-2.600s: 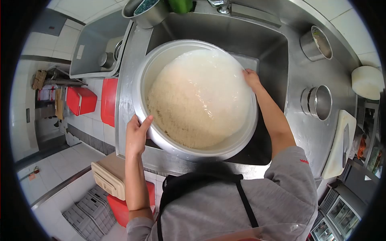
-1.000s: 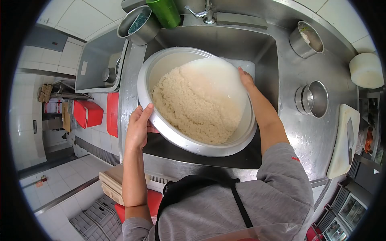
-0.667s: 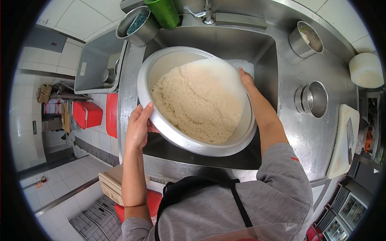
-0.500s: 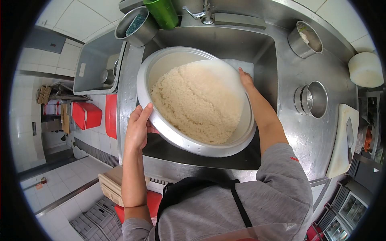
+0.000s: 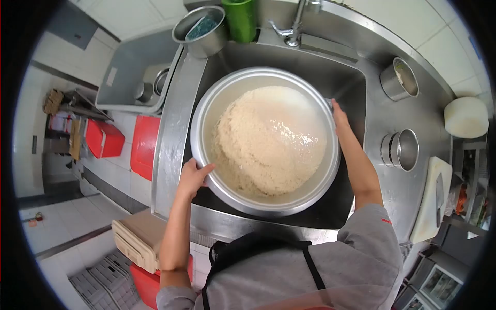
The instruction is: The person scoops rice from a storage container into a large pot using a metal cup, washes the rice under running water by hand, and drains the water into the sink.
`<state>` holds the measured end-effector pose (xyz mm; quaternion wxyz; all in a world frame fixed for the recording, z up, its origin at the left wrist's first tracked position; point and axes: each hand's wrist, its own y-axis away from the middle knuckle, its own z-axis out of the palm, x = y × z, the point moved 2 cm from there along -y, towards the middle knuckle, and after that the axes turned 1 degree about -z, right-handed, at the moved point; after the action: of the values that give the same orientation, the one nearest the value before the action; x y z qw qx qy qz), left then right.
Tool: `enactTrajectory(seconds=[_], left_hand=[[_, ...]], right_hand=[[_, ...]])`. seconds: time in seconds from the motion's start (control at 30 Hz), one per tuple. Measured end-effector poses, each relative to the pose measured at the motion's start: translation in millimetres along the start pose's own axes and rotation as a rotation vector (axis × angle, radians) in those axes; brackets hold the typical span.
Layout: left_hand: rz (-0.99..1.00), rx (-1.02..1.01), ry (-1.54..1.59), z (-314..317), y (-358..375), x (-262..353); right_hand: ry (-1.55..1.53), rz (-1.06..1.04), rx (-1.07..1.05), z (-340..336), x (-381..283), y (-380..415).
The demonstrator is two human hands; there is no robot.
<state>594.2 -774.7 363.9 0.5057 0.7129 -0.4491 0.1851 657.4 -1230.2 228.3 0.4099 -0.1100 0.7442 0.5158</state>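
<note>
A large round metal pot [image 5: 274,210] sits in or just above the steel sink [image 5: 353,87]; its underside is hidden. Inside lies wet white rice [image 5: 253,150], heaped toward the left and front, with cloudy, glinting water [image 5: 302,132] on the right and far side. At the pot's near left, my left hand [image 5: 194,177] grips the rim, thumb on top and fingers underneath. My right hand [image 5: 339,114] holds the pot's far right side, its fingers partly hidden by the edge.
A faucet [image 5: 292,36] stands behind the sink. Left of it are a green container [image 5: 240,20] and a metal pot [image 5: 206,44]. Metal bowls [image 5: 405,150], another pot [image 5: 399,78] and a knife [image 5: 439,200] on a cutting board [image 5: 426,222] occupy the right counter.
The pot has come back from a strong tilt toward the far right to nearly level. Water now spreads over more of the rice. Both hands kept hold, and the view shifted slightly.
</note>
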Motion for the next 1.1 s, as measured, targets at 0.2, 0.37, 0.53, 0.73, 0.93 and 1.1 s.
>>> enactTrajectory(seconds=[0.2, 0.37, 0.53, 0.73, 0.93, 1.1], left_hand=[[-0.058, -0.074, -0.029, 28.5, -73.1, -66.8], [-0.033, 0.088, -0.328, 39.3, -118.1, -101.6], [0.118, 0.284, -0.013, 48.2, -117.5, -93.8], [0.229, 0.227, 0.284, 53.8, -134.5, -113.6], [0.214, 0.24, 0.293, 55.3, -132.4, -106.5], [0.174, 0.254, 0.241, 54.8, -133.5, -102.5]], right_hand=[[0.17, -0.247, 0.171, -21.6, 17.9, 19.4], [1.093, -1.239, 0.377, 39.7, -79.7, 50.6], [1.222, -1.568, 0.471, 203.5, -183.5, 90.9], [1.706, -1.601, 0.308, 246.7, -162.0, 34.8], [1.643, -0.948, -0.206, 149.6, -15.5, 14.6], [1.419, -0.439, -0.026, 140.7, 74.1, 22.1]])
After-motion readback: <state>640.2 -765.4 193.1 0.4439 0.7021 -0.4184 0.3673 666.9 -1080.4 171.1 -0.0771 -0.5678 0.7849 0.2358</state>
